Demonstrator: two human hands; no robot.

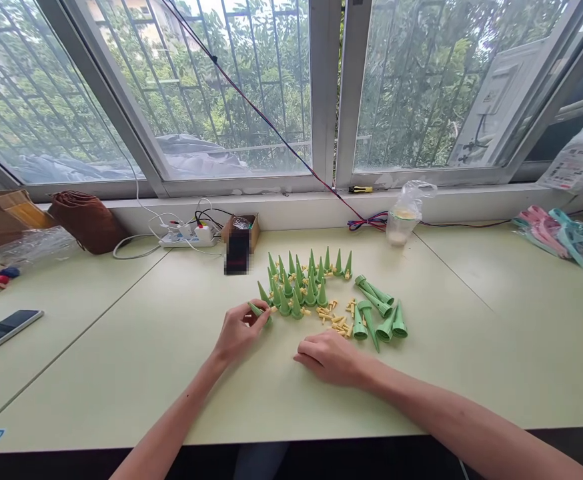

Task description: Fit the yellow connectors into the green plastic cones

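My left hand [239, 333] is closed around a green plastic cone [257, 310], holding it just left of a cluster of upright green cones [299, 280]. My right hand [330, 357] rests knuckles-up on the pale green table [146, 347], its fingers curled; whether they hold anything is hidden. Just beyond that hand lie several small yellow pieces [335, 319]. To their right, a few green cones lie on their sides [379, 317].
A phone [237, 251] leans against a small cardboard box [246, 227] behind the cones. A power strip with cables [189, 235], a brown bundle [87, 220] and a bagged cup [402, 220] line the window sill. Another phone [1, 331] lies far left, plastic packets [564, 235] far right.
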